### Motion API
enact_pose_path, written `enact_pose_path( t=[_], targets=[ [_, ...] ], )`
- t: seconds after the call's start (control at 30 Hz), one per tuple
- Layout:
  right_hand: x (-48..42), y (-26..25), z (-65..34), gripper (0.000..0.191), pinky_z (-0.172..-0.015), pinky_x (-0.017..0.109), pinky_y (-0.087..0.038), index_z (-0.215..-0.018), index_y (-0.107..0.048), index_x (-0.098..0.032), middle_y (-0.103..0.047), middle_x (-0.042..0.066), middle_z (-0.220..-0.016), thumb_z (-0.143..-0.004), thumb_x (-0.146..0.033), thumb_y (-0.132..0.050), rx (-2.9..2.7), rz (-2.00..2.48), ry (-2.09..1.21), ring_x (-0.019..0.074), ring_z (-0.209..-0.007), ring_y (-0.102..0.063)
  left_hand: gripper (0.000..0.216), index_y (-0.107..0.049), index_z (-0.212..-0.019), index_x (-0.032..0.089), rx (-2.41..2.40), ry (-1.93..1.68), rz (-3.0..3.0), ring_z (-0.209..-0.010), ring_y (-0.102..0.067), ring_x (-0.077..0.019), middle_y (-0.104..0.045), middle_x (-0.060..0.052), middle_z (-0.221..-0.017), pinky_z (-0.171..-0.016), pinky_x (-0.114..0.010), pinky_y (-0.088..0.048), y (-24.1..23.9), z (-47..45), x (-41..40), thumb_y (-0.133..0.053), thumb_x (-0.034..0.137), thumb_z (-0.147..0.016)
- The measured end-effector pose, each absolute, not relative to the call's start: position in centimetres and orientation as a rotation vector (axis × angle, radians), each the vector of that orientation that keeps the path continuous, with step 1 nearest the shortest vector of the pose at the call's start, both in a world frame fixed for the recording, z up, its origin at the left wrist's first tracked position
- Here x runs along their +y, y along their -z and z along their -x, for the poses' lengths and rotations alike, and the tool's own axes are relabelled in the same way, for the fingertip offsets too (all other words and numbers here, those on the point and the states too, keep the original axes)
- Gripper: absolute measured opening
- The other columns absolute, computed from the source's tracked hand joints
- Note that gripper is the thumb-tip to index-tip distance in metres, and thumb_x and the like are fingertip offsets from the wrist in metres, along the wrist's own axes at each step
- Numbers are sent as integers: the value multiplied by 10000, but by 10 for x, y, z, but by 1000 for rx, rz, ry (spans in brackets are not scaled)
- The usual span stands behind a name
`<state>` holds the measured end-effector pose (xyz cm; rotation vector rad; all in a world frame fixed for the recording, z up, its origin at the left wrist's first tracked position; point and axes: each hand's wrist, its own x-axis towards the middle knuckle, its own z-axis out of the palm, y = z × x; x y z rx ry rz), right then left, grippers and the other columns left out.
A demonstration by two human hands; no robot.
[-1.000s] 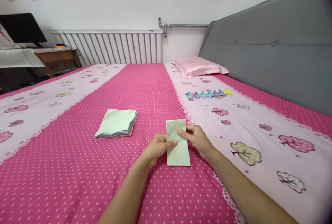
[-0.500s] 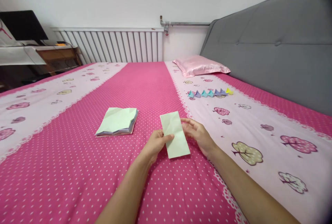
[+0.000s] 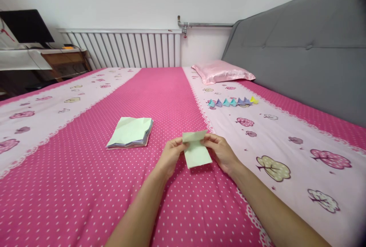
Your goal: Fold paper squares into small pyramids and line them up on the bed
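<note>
A pale green sheet of paper [image 3: 198, 156], folded into a narrow rectangle, is held over the pink bed between my two hands. Its upper end is bent over toward me along a crosswise crease. My left hand [image 3: 170, 156] pinches the left edge near that bend, thumb on the front. On the opposite edge my right hand [image 3: 220, 151] grips the paper with thumb and fingers. To the left lies a stack of paper [image 3: 130, 132], its top sheet pale green and slightly wrinkled.
Several small folded paper pieces [image 3: 226, 102] in turquoise, purple and yellow stand in a row at right. Behind them rests a pink pillow [image 3: 221, 72] beside the grey headboard [image 3: 309, 64]. A radiator [image 3: 122, 48] lines the wall; a monitor [image 3: 26, 26] stands far left.
The paper's upper end has been bent down toward me. My right hand has closed on the right edge, and my left hand has moved up along the left edge.
</note>
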<state>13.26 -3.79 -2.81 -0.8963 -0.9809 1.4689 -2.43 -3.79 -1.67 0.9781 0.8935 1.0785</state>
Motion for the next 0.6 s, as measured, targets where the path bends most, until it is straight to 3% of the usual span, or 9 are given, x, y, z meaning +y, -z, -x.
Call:
enact_pose_path(
  t=[0.17, 0.3, 0.43, 0.53, 0.6],
  targets=[
    [-37, 28, -136, 87, -518, 210, -401, -706, -668, -174, -637, -14, -609, -628, -193, -636, -908, 926, -1516, 111, -544, -541, 191, -706, -800, 121, 878, -1032, -902, -621, -601, -135, -699, -83, -751, -629, -241, -442, 15, 24, -39, -620, 173, -638],
    [-36, 25, -137, 97, -542, 211, -414, -663, -670, -167, -626, -12, -617, -642, -203, -582, -873, 863, -1537, 108, -564, -529, 240, -703, -768, 82, 862, -1048, -886, -611, -597, -146, -694, -98, -722, -645, -255, -448, 11, 24, -39, -518, 140, -626],
    [-36, 25, -137, 170, -578, 234, -433, -704, -667, -152, -635, 15, -677, -688, -309, -603, -914, 849, -1531, 125, -614, -553, 340, -694, -832, 57, 843, -1067, -881, -690, -621, -202, -695, -137, -786, -673, -308, -462, 13, 26, -38, -458, 245, -675],
    [-36, 28, -137, 250, -602, 244, -445, -824, -645, -171, -628, 2, -715, -612, -279, -723, -1032, 910, -1450, 125, -629, -568, 335, -677, -899, 56, 874, -1082, -969, -713, -624, -194, -692, -142, -828, -686, -299, -464, 14, 26, -38, -582, 297, -686],
    [-35, 30, -137, 363, -633, 257, -461, -922, -621, -194, -617, -4, -763, -589, -260, -749, -1074, 908, -1393, 131, -669, -583, 456, -628, -1032, 75, 888, -1112, -1011, -728, -626, -181, -688, -132, -880, -692, -288, -469, 13, 25, -39, -702, 248, -617]
  ],
)
